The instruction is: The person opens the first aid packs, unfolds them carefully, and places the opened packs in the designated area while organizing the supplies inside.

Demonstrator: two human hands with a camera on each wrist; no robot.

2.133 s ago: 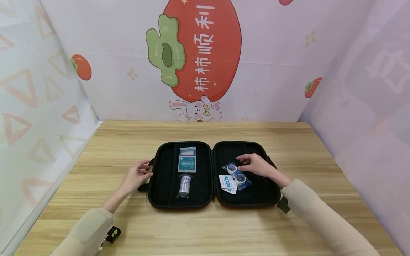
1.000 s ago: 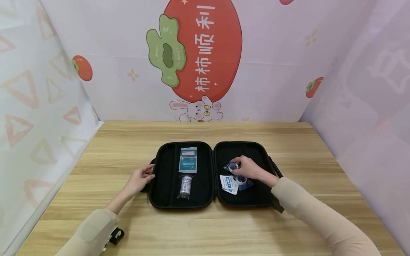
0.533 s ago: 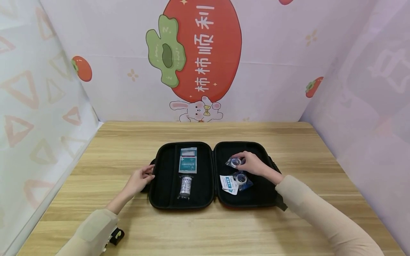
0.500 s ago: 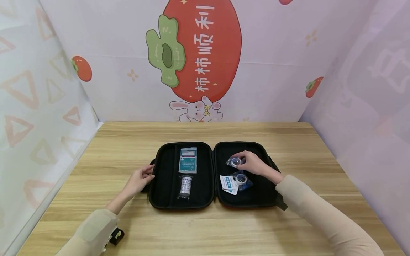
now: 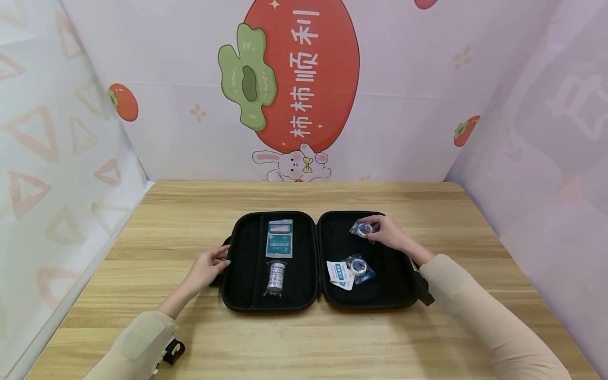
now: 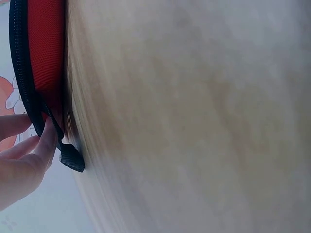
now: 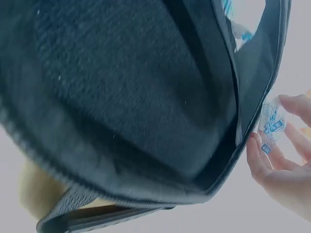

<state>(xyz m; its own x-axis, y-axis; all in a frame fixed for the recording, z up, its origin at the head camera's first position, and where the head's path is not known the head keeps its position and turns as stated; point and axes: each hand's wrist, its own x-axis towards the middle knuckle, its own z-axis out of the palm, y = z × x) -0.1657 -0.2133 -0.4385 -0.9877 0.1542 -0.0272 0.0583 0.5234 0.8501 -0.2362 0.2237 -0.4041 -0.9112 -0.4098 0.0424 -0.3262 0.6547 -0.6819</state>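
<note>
A black zippered case with a red outside (image 6: 46, 48) lies spread open on the table. My left hand (image 5: 206, 268) grips its left edge, fingers at the zipper beside a dark zipper pull (image 6: 72, 158). Over the upper part of the right half, my right hand (image 5: 389, 232) pinches a roll of tape (image 5: 364, 229) in a clear and blue wrapper between thumb and fingers. Below it lie a second wrapped tape roll (image 5: 358, 266) and white packets with blue print (image 5: 339, 273), overlapping each other. The left half holds a teal dressing packet (image 5: 279, 240) and a wrapped bandage roll (image 5: 275, 277).
The wooden table (image 5: 304, 343) extends around the case on every side. A black strap end (image 5: 425, 295) sticks out at the case's right edge, near the sleeve. A printed backdrop (image 5: 404, 132) rises behind the table, with side walls left and right.
My right hand has taken hold of the upper tape roll and moved it up and right, away from the other roll. The left hand has stayed at the case's left edge.
</note>
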